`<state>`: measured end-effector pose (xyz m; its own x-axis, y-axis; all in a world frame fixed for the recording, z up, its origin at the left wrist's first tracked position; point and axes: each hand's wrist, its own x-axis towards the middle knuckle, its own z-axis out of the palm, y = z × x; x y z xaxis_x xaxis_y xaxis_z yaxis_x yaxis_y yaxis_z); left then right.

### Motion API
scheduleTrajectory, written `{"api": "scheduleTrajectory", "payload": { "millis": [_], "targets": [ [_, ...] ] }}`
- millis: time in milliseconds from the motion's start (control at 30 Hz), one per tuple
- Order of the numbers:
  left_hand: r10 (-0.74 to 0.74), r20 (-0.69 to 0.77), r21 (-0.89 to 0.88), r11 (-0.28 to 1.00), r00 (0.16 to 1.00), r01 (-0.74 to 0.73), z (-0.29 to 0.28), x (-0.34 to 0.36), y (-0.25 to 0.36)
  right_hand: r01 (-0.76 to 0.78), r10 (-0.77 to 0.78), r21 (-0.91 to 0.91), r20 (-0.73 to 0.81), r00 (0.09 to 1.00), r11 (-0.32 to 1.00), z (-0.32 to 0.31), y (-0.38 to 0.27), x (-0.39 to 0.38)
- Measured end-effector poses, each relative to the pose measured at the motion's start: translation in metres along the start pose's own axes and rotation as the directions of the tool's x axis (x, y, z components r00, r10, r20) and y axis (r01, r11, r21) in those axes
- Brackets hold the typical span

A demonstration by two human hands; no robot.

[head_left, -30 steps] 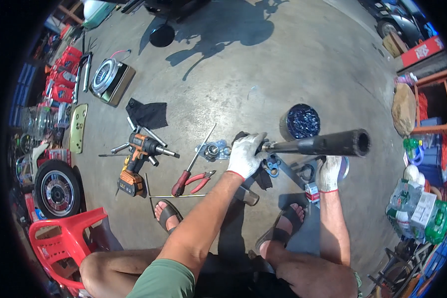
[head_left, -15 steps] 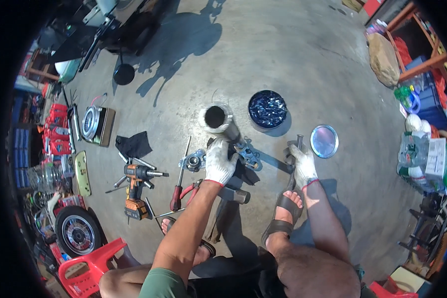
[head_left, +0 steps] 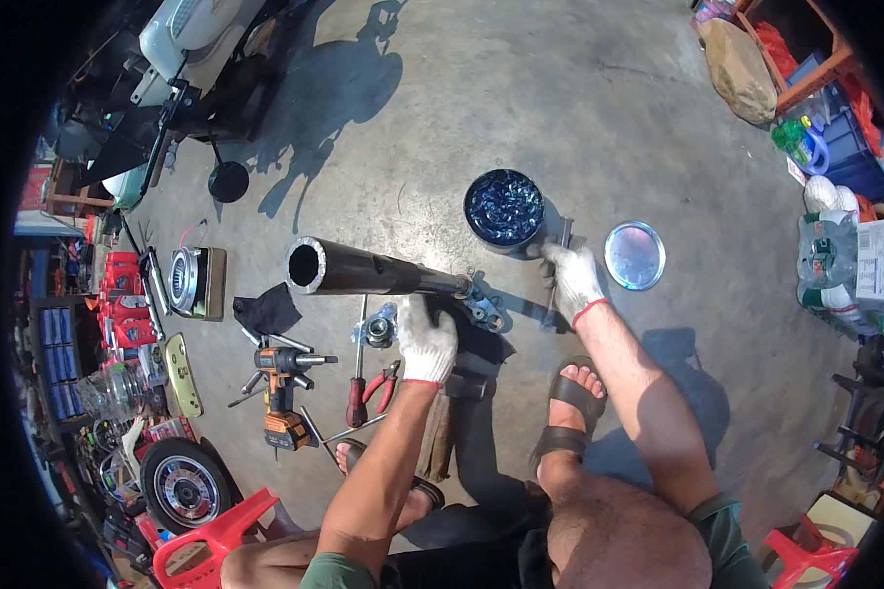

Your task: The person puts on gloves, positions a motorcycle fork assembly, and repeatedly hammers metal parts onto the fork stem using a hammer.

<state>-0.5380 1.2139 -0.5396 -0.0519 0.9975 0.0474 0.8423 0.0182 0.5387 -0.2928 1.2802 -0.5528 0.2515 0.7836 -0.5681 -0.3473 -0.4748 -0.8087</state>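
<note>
My left hand (head_left: pixel 426 342), in a white glove with a red cuff, grips a dark metal tube (head_left: pixel 368 269) from its near side; some fingers are hidden by the tube. Its wide open end points left, and the narrower end lies by a blue bracket-like fitting (head_left: pixel 485 306). My right hand (head_left: pixel 574 279), gloved the same way, is closed round a slim metal bar (head_left: pixel 565 234) held upright beside an open round tin of glossy dark blue grease (head_left: pixel 504 208). The tin's round silvery lid (head_left: pixel 635 255) lies on the floor to its right.
An orange and black cordless driver (head_left: pixel 283 373), red-handled pliers (head_left: pixel 381 386), a red screwdriver (head_left: pixel 357 401) and a hammer (head_left: pixel 467 384) lie on the concrete near my feet. At left are a dark cloth (head_left: pixel 267 309) and a wheel (head_left: pixel 185 486). A parked motorbike (head_left: pixel 192 44) stands far left.
The tube has swung over, its open end moving left and down from nearly facing me. My right hand has lifted the metal bar away from my foot toward the grease tin.
</note>
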Motion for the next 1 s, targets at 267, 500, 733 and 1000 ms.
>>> {"api": "scheduleTrajectory", "payload": {
  "millis": [267, 500, 733, 1000],
  "targets": [
    [-0.067, -0.036, -0.601, 0.798, 0.997, 0.032, -0.080, 0.015, 0.086, 0.115, -0.055, -0.102, 0.467, 0.882, 0.988, 0.034, 0.012, -0.036],
    [-0.100, 0.100, -0.757, 0.638, 0.990, 0.140, -0.101, 0.045, 0.117, 0.341, -0.172, -0.329, 0.449, 0.877, 0.881, 0.046, -0.001, -0.001],
    [-0.107, 0.125, -0.825, 0.541, 0.986, 0.164, -0.088, 0.054, 0.103, 0.161, -0.093, -0.224, 0.287, 0.953, 0.961, 0.015, -0.032, 0.003],
    [0.385, 0.345, -0.599, 0.793, 0.856, -0.115, -0.097, 0.049, 0.123, 0.199, -0.115, -0.346, 0.249, 0.962, 0.917, -0.039, -0.002, -0.044]
  ]
}}
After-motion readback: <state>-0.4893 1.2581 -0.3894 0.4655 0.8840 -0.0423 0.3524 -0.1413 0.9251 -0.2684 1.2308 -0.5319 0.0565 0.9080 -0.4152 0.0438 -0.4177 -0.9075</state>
